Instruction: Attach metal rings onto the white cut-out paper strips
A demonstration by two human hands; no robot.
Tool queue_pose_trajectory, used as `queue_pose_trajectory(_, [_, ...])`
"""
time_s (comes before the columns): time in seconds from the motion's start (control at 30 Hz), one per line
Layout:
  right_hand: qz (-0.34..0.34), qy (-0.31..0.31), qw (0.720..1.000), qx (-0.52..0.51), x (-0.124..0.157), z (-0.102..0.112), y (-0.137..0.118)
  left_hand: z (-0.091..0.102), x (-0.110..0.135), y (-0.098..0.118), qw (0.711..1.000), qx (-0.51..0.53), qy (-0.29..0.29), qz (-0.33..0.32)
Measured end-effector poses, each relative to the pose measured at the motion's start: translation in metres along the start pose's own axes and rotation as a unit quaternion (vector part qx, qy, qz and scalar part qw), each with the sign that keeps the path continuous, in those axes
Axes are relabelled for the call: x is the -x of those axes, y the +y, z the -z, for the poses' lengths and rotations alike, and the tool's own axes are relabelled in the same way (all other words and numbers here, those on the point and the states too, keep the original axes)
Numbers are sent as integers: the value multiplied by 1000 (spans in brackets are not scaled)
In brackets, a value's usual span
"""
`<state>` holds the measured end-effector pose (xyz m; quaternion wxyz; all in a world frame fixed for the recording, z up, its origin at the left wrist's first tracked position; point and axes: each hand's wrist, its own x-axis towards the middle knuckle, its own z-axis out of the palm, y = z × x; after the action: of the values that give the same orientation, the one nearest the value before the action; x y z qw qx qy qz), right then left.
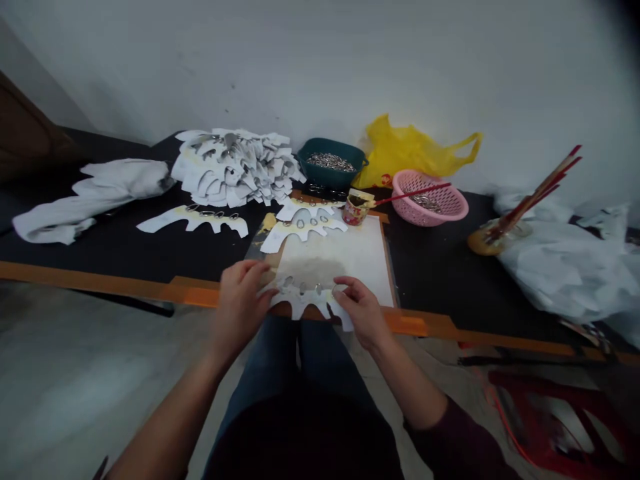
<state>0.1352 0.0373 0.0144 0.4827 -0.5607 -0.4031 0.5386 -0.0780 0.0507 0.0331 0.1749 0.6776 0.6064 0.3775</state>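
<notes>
the left hand point(241, 310) and the right hand point(363, 312) held a white paper piece point(305, 301) with small metal rings point(318, 289), and the fingers point(347, 288) of both hands were closed on its two ends. it lay on a white board point(340, 257) at the desk point(125, 247) edge. farther away, a green basket point(331, 162) held more rings point(330, 161).

The paper cutout point(305, 301) is white with silver rings point(289, 283) in a row, the tub point(325, 176) dark teal, the mesh basket point(450, 208) pink, and the plastic bag point(400, 157) bright yellow.
</notes>
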Motion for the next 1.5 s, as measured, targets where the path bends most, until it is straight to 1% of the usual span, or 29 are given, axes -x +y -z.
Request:
queue_pose_trajectory(0.03, [-5,11,1000,-15,-1,1,1,3,11,-1,999,20,13,37])
queue_pose_trajectory(0.07, [-14,14,999,-34,-1,1,2,4,23,-1,994,69,-6,82])
queue_pose_trajectory(0.1, [-27,10,998,-55,-1,1,3,2,36,1,978,148,-71,131])
queue_pose_trajectory(0.13, [-43,4,996,-76,-1,1,4,-4,48,5,940,241,-154,185])
queue_pose_trajectory(0.17, [-61,-3,994,-95,0,0,3,-13,60,11,879,336,-243,234])
queue_pose_trajectory(0.2, [-76,-7,991,-110,2,0,3,-24,70,17,813,426,-278,285])
queue_pose_trajectory(0.23, [-87,-10,989,-119,5,-1,1,-36,77,24,746,506,-283,326])
queue_pose_trajectory(0.27, [-92,-13,988,-122,8,-1,0,-48,81,31,688,576,-257,359])
queue_pose_trajectory(0.3, [-91,-16,989,-119,12,0,-2,-59,83,37,635,635,-237,371])
queue_pose_trajectory(0.33, [-86,-20,990,-111,16,0,-4,-69,81,43,591,680,-213,379])
queue_pose_trajectory(0.37, [-75,-26,992,-99,20,1,-6,-75,79,47,560,708,-190,386])
queue_pose_trajectory(0.4, [-61,-34,994,-83,25,2,-7,-80,75,51,542,723,-170,393])
queue_pose_trajectory(0.43, [-47,-43,996,-69,29,4,-8,-82,71,54,537,725,-152,403])
queue_pose_trajectory(0.47, [-39,-54,996,-58,32,5,-9,-82,67,55,545,716,-139,413])
queue_pose_trajectory(0.53, [-43,-83,995,-47,37,7,-9,-79,64,55,576,685,-129,426])
queue_pose_trajectory(0.6, [-59,-101,992,-45,38,8,-7,-74,63,50,606,657,-145,424])
queue_pose_trajectory(0.67, [-64,-100,992,-41,37,7,-4,-67,65,43,641,629,-178,402])
queue_pose_trajectory(0.73, [-58,-79,995,-36,35,4,-1,-59,65,36,681,591,-213,375])
queue_pose_trajectory(0.8, [-45,-51,997,-24,35,0,1,-53,63,31,722,547,-230,354])
queue_pose_trajectory(0.87, [-16,-29,999,8,36,-5,2,-48,60,29,763,500,-224,342])
queue_pose_trajectory(0.97, [44,-6,996,73,38,-9,3,-48,57,30,825,416,-200,326])
queue_pose_trajectory(1.07, [86,24,990,112,39,-10,4,-51,58,32,872,339,-180,304])
queue_pose_trajectory(1.1, [93,31,988,117,39,-10,5,-52,58,33,882,321,-173,299])
queue_pose_trajectory(1.17, [101,37,987,116,38,-10,6,-53,59,34,890,308,-158,296])
queue_pose_trajectory(1.3, [93,40,990,95,35,-11,8,-53,59,38,892,321,-142,286])
queue_pose_trajectory(1.5, [71,45,994,64,33,-14,11,-53,56,42,889,305,-160,303])
